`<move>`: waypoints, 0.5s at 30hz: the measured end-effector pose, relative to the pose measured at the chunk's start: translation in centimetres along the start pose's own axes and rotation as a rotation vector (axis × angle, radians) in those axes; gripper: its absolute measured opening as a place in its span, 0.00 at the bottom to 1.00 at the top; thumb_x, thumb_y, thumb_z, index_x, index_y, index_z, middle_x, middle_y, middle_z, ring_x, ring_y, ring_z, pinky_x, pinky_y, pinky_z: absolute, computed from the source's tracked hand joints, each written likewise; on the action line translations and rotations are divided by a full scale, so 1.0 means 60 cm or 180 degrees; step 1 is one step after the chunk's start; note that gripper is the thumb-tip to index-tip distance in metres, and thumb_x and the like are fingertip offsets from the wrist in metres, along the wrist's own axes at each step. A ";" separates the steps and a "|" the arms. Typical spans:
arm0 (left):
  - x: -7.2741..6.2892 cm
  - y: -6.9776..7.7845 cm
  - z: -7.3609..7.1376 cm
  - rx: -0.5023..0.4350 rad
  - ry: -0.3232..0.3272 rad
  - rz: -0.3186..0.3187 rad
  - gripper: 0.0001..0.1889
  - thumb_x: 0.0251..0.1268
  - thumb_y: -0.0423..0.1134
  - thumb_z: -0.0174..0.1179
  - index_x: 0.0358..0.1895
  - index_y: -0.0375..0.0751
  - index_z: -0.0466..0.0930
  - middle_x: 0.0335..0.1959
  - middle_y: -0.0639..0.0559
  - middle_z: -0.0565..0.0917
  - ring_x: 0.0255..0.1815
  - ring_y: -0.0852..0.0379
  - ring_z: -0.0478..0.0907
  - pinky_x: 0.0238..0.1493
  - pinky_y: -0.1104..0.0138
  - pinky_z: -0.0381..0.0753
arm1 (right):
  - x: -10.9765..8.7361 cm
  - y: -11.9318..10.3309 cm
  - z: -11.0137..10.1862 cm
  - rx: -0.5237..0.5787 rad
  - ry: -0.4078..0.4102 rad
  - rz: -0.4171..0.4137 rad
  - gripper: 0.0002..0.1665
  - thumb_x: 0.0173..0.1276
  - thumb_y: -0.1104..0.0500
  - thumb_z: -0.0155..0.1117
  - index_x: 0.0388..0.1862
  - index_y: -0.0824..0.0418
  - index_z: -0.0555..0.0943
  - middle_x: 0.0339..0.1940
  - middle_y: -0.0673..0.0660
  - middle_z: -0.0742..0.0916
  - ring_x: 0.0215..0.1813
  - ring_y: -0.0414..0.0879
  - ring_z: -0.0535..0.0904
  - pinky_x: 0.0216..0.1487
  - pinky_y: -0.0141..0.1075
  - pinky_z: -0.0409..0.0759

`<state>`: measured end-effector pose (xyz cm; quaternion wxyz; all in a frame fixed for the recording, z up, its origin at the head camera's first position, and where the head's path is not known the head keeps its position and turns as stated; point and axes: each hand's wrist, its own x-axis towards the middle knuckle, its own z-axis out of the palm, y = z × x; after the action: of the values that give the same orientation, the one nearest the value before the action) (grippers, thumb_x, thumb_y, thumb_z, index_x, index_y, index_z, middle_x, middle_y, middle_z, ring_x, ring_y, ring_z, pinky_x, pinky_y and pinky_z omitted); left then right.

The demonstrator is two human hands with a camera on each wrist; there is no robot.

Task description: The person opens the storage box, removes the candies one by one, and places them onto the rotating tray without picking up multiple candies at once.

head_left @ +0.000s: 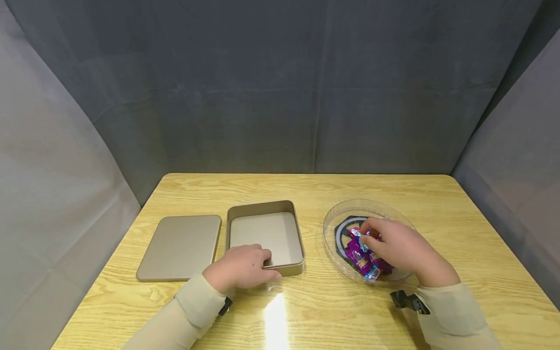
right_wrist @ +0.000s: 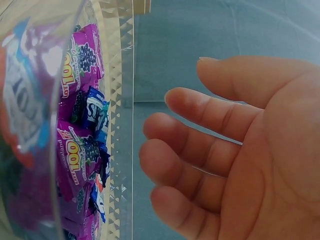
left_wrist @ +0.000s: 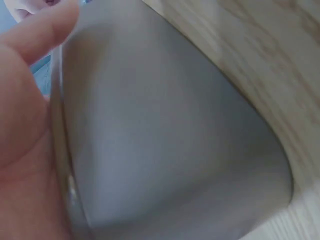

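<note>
A shallow gold tin box (head_left: 271, 233) with rounded corners stands left of the table's middle. My left hand (head_left: 242, 265) grips its near wall at the front left corner, fingers over the rim and thumb outside. The tin's smooth surface (left_wrist: 165, 125) fills most of the left wrist view. On the right is a clear round bowl (head_left: 327, 226) of wrapped candies (head_left: 356, 255), some purple with a grape print, others blue. My right hand (head_left: 400, 243) hovers over them with loosely bent fingers. In the right wrist view these fingers (right_wrist: 195, 150) hold nothing, beside the bowl's clear wall.
A flat gold lid (head_left: 181, 248) lies left of the tin box. Under the candies a dark patterned ring (head_left: 343, 238) shows through the bowl. Grey curtains (head_left: 245, 97) enclose the wooden table (head_left: 332, 316) at the back and sides.
</note>
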<state>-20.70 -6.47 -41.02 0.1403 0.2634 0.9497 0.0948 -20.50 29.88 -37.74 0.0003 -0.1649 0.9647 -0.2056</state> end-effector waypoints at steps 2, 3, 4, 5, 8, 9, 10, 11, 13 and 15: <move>-0.001 0.001 0.001 -0.0039 -0.0010 -0.0037 0.19 0.68 0.66 0.57 0.35 0.55 0.77 0.30 0.61 0.74 0.32 0.61 0.71 0.36 0.61 0.73 | 0.000 0.000 0.000 -0.0006 -0.0003 -0.0008 0.11 0.74 0.52 0.64 0.49 0.57 0.82 0.31 0.47 0.80 0.28 0.43 0.72 0.32 0.40 0.73; -0.001 0.001 0.001 -0.0066 -0.0012 -0.0047 0.19 0.68 0.65 0.57 0.34 0.55 0.76 0.30 0.61 0.74 0.31 0.61 0.71 0.36 0.62 0.72 | 0.000 0.000 0.000 -0.0003 -0.0007 -0.0013 0.11 0.74 0.53 0.64 0.49 0.57 0.82 0.31 0.47 0.80 0.28 0.43 0.72 0.32 0.40 0.72; 0.000 0.002 0.001 -0.0096 -0.0014 -0.0053 0.19 0.69 0.65 0.57 0.34 0.54 0.75 0.30 0.60 0.74 0.31 0.61 0.71 0.36 0.62 0.72 | 0.000 0.000 0.000 -0.0004 -0.0012 0.0000 0.11 0.74 0.52 0.64 0.49 0.57 0.82 0.31 0.48 0.80 0.28 0.43 0.72 0.32 0.40 0.73; 0.000 0.001 0.002 -0.0108 -0.0022 -0.0053 0.19 0.69 0.64 0.57 0.33 0.53 0.74 0.29 0.60 0.74 0.31 0.60 0.71 0.35 0.62 0.72 | 0.000 0.000 0.001 -0.0001 -0.0022 0.0004 0.12 0.74 0.53 0.64 0.49 0.57 0.82 0.31 0.48 0.80 0.28 0.43 0.72 0.32 0.40 0.73; 0.003 0.000 0.004 -0.0192 -0.0067 -0.0033 0.21 0.68 0.64 0.57 0.33 0.51 0.73 0.27 0.59 0.73 0.29 0.60 0.70 0.34 0.62 0.71 | 0.001 0.000 0.001 -0.0005 -0.0036 0.0017 0.12 0.74 0.52 0.63 0.50 0.57 0.82 0.32 0.48 0.81 0.29 0.43 0.73 0.33 0.40 0.74; 0.005 -0.001 0.005 -0.0232 -0.0082 -0.0024 0.21 0.68 0.64 0.57 0.32 0.51 0.73 0.26 0.59 0.73 0.28 0.60 0.69 0.33 0.63 0.70 | 0.001 0.000 0.000 -0.0006 -0.0037 0.0013 0.12 0.74 0.52 0.63 0.50 0.58 0.82 0.33 0.48 0.81 0.29 0.43 0.73 0.33 0.40 0.74; 0.007 -0.002 0.006 -0.0264 -0.0099 -0.0015 0.21 0.69 0.64 0.57 0.31 0.50 0.73 0.25 0.58 0.73 0.27 0.60 0.69 0.33 0.63 0.70 | 0.001 0.001 0.000 -0.0007 -0.0036 0.0010 0.13 0.74 0.53 0.64 0.51 0.58 0.82 0.34 0.48 0.82 0.29 0.43 0.74 0.33 0.40 0.75; 0.008 -0.003 0.007 -0.0290 -0.0114 -0.0004 0.22 0.69 0.64 0.57 0.30 0.50 0.73 0.23 0.58 0.72 0.26 0.60 0.68 0.32 0.64 0.70 | 0.001 0.001 0.000 -0.0010 -0.0032 0.0003 0.13 0.74 0.52 0.64 0.51 0.58 0.82 0.34 0.48 0.82 0.30 0.43 0.74 0.34 0.40 0.75; 0.012 -0.005 0.010 -0.0332 -0.0125 0.0036 0.22 0.70 0.64 0.56 0.27 0.50 0.73 0.21 0.58 0.70 0.24 0.60 0.67 0.30 0.64 0.69 | 0.001 0.000 0.000 -0.0006 -0.0020 -0.0007 0.12 0.74 0.52 0.64 0.50 0.57 0.83 0.34 0.47 0.82 0.30 0.42 0.74 0.34 0.40 0.75; 0.014 -0.006 0.012 -0.0341 -0.0105 0.0089 0.23 0.70 0.63 0.56 0.25 0.51 0.71 0.20 0.58 0.68 0.23 0.61 0.66 0.29 0.65 0.68 | 0.001 0.001 0.000 0.0003 -0.0018 -0.0030 0.12 0.74 0.52 0.64 0.50 0.57 0.82 0.33 0.47 0.82 0.29 0.42 0.73 0.33 0.40 0.74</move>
<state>-21.32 -6.28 -41.99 0.1686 0.2703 0.9370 0.1431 -20.59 29.87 -37.78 0.0022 -0.1699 0.9638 -0.2055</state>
